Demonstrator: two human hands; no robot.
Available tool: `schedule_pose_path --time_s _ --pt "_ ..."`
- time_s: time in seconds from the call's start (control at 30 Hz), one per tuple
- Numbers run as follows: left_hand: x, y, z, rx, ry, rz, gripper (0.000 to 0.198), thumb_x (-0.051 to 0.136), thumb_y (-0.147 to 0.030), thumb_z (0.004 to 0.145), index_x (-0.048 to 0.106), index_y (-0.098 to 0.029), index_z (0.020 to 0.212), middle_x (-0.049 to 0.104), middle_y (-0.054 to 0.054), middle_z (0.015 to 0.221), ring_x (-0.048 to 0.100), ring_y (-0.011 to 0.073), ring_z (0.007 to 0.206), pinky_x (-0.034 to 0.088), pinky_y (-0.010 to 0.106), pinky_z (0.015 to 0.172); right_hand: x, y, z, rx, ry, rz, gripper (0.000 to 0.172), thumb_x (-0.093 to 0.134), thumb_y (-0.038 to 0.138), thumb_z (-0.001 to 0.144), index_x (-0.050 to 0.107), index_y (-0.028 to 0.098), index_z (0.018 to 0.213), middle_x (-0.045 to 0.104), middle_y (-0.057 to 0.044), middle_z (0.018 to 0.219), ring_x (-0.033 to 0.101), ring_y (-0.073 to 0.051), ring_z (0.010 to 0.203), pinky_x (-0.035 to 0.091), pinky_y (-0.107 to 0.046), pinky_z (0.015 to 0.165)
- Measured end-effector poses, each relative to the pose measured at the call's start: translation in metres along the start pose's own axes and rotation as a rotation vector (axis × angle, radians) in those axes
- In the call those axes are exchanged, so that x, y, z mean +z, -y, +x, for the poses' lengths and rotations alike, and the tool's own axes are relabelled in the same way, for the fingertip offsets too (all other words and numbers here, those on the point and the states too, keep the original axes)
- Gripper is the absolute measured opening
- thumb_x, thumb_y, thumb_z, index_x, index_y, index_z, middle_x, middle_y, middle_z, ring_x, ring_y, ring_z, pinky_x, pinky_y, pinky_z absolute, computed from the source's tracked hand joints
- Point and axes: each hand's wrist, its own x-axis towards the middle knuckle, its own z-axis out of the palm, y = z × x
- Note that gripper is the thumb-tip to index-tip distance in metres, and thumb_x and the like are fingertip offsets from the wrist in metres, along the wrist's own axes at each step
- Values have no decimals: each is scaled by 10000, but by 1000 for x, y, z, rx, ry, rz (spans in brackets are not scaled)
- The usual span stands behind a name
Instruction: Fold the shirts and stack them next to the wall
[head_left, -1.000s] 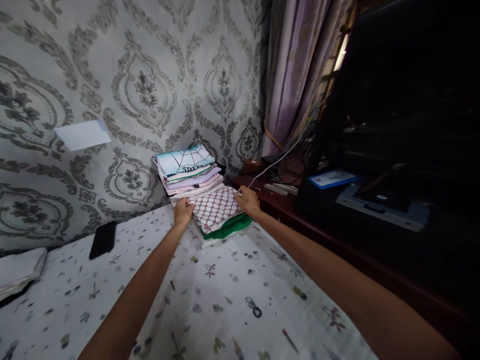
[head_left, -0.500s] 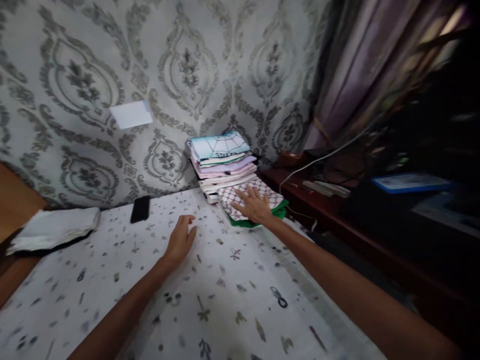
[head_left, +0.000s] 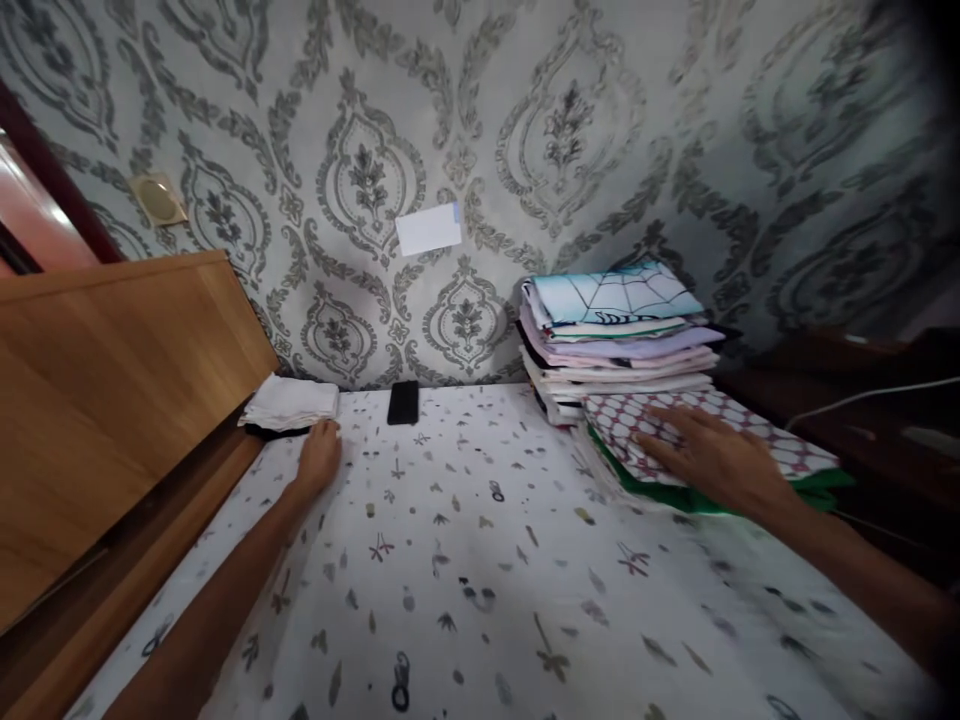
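My right hand (head_left: pixel 712 455) lies flat, fingers spread, on a folded white cloth with a reddish lattice pattern (head_left: pixel 784 435). Green cloth (head_left: pixel 667 492) shows beneath that one. Directly behind stands a taller pile of folded clothes (head_left: pixel 622 345), its top piece light blue with a black spider web print. My left hand (head_left: pixel 320 458) is at the near right corner of a small stack of folded white cloths (head_left: pixel 292 402), with something black under it. The back of this hand faces me, and its fingers are mostly hidden, so their grip is unclear.
A black phone (head_left: pixel 403 402) lies near the wall on the patterned white bedsheet (head_left: pixel 450 560). On the left rises a wooden headboard or panel (head_left: pixel 127 390). A white paper (head_left: pixel 429 230) is on the wallpaper. Dark furniture with a white cable (head_left: pixel 870 400) stands at right.
My view has turned left, bringing the wooden panel into sight. My left hand has moved left from the middle of the sheet to the white stack. My right hand stays on the lattice-patterned cloth.
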Motion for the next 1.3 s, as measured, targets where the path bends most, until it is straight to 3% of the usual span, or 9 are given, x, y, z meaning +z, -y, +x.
schedule_pose_path --time_s 0.23,0.47,0.73,0.83,0.9,1.0,1.1,1.2,1.3 --pt "-11 58 58 -174 -7 142 305 410 -195 930 606 -144 1159 600 169 1173 542 317 1146 468 414 921 -28 60 -62 -313 -185 285 332 447 401 914 711 245 1043 697 -190 1171 645 -353 1119 523 -518 949" --pt "0 69 85 -142 85 178 274 411 -139 899 660 -137 1014 644 187 1133 598 317 1076 498 405 820 -9 124 -152 -494 -72 449 288 474 314 952 726 262 1082 672 -104 1275 642 -284 1165 582 -457 933" --pt "-31 66 86 -196 38 136 281 348 -200 951 606 -125 1033 634 203 1144 608 302 1100 483 365 831 -1 139 -170 -443 7 567 258 529 333 950 742 246 1066 707 -117 1201 698 -271 1076 617 -449 893" --pt "-48 36 50 -114 36 99 271 330 -264 982 579 -159 970 659 148 1037 626 269 1024 468 340 824 -5 140 -165 -406 40 617 262 515 332 958 746 240 1038 716 -120 1173 705 -267 1056 620 -432 888" --pt "-56 3 6 5 93 16 265 343 -327 991 556 -201 896 661 69 872 640 228 867 467 309 764 -10 143 -163 -400 62 665 263 505 317 962 743 231 1035 718 -123 1163 701 -261 1061 616 -417 893" --pt "-68 -52 -79 331 308 -432 284 336 -358 994 531 -234 830 632 43 763 595 215 660 448 321 617 -18 149 -164 -401 92 733 266 485 289 965 728 213 1042 714 -134 1153 690 -254 1075 611 -406 890" --pt "-81 -93 -151 545 502 -615 242 421 -322 958 610 -277 813 659 66 807 620 256 733 469 360 640 -24 155 -170 -430 146 767 267 478 270 962 699 208 1098 703 -138 1168 672 -250 1099 595 -430 907" --pt "-92 -110 -188 574 536 -633 194 514 -266 887 658 -302 762 665 82 812 623 295 796 501 407 696 -26 161 -177 -476 218 776 286 488 288 957 666 217 1169 689 -132 1201 647 -265 1127 556 -492 949" --pt "-102 -112 -199 531 540 -713 179 538 -261 879 675 -300 769 669 78 825 624 299 796 504 421 698 -29 166 -181 -506 279 755 329 492 304 953 633 219 1238 669 -134 1243 612 -289 1173 503 -536 1000"
